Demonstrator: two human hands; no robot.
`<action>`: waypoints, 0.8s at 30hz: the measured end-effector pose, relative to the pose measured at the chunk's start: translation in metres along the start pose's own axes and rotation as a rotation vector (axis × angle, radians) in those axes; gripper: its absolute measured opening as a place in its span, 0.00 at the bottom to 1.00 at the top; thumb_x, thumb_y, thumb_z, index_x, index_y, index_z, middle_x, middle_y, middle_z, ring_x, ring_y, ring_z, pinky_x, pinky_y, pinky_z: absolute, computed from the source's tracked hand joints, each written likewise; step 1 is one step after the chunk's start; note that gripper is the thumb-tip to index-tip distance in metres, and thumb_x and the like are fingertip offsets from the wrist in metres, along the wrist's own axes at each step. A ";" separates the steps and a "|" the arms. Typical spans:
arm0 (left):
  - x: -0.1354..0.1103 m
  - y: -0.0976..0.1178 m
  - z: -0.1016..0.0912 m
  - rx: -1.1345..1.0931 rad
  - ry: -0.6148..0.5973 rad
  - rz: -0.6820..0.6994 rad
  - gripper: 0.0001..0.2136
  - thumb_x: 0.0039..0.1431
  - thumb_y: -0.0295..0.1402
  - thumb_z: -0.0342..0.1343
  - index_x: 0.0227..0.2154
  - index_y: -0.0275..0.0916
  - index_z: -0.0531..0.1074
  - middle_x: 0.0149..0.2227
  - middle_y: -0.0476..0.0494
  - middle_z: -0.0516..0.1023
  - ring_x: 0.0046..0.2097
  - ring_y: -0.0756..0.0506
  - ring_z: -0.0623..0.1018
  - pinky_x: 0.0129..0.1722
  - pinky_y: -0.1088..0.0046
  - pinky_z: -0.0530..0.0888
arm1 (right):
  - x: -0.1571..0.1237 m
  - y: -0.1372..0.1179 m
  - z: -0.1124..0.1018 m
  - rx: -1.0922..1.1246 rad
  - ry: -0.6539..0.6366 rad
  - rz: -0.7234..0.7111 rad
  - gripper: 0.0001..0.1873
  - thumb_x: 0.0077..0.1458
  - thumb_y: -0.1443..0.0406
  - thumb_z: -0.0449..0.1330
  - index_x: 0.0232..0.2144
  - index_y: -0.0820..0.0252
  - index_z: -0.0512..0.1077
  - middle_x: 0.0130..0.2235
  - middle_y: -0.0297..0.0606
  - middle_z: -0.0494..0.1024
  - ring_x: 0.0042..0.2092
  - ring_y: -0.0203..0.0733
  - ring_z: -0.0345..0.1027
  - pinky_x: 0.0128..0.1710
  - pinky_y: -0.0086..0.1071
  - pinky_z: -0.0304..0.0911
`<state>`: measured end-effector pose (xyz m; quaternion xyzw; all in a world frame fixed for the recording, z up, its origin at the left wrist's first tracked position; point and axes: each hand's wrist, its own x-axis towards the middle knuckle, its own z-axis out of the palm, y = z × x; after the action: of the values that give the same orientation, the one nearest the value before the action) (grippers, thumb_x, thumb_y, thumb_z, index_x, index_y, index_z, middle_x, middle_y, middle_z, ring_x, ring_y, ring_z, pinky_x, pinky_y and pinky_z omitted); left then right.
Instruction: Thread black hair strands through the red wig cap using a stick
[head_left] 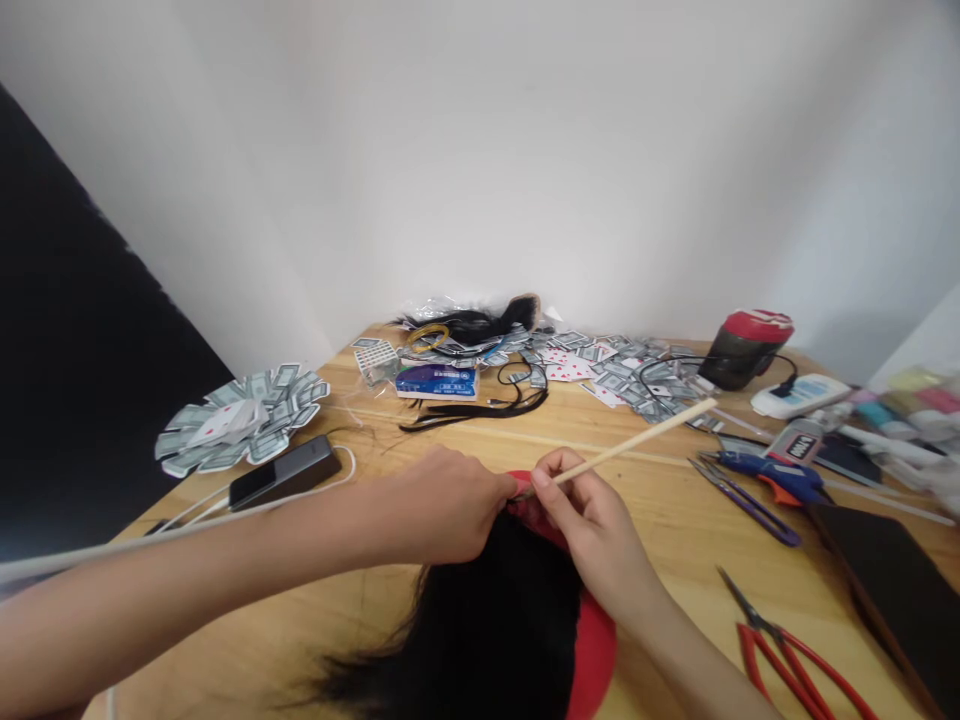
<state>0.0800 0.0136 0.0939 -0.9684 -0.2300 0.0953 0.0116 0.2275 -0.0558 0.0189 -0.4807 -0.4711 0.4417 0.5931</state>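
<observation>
A mass of black hair (495, 620) lies over a red rounded piece (596, 640) on the wooden table (675, 520), close to me. My left hand (442, 500) pinches the top of the hair at the red edge. My right hand (592, 520) meets it there and holds a thin wooden stick (637, 440), which slants up to the right, its near tip at the hair.
A dark phone (285, 472) with a white cable and a fan of playing cards (240, 415) lie left. At the back are more black hair (480, 322), a blue box (437, 380), scattered cards (615, 375). On the right: red-lidded jar (744, 348), blue glue gun (772, 478), purple tweezers (742, 500), red scissors (787, 655), dark tablet (885, 580).
</observation>
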 end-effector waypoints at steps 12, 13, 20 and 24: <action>0.001 0.005 -0.004 0.061 -0.085 -0.039 0.12 0.57 0.27 0.49 0.40 0.40 0.75 0.30 0.39 0.83 0.30 0.36 0.82 0.21 0.69 0.66 | 0.001 0.000 -0.002 -0.001 -0.007 0.021 0.20 0.56 0.48 0.61 0.28 0.56 0.65 0.23 0.30 0.71 0.27 0.37 0.65 0.29 0.29 0.61; 0.001 0.006 -0.005 0.065 -0.090 -0.035 0.12 0.56 0.27 0.50 0.40 0.40 0.75 0.29 0.40 0.83 0.30 0.36 0.82 0.21 0.69 0.66 | 0.001 0.000 -0.002 -0.006 -0.007 0.019 0.20 0.56 0.48 0.61 0.27 0.56 0.65 0.23 0.30 0.71 0.27 0.37 0.65 0.28 0.29 0.61; -0.002 0.004 -0.006 0.110 -0.105 0.008 0.13 0.57 0.26 0.51 0.43 0.40 0.75 0.29 0.40 0.83 0.29 0.36 0.82 0.20 0.69 0.61 | 0.002 0.001 -0.001 -0.033 -0.002 0.000 0.19 0.57 0.49 0.60 0.27 0.56 0.65 0.23 0.30 0.72 0.27 0.38 0.66 0.29 0.30 0.61; -0.009 0.001 -0.002 0.098 -0.095 0.019 0.12 0.57 0.25 0.51 0.42 0.40 0.74 0.29 0.41 0.82 0.29 0.38 0.82 0.20 0.70 0.59 | 0.002 -0.002 -0.001 -0.037 -0.005 -0.002 0.19 0.58 0.49 0.59 0.27 0.56 0.65 0.23 0.30 0.71 0.27 0.37 0.66 0.30 0.29 0.61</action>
<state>0.0728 0.0091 0.0971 -0.9632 -0.2164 0.1523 0.0471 0.2285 -0.0544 0.0207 -0.4900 -0.4814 0.4335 0.5832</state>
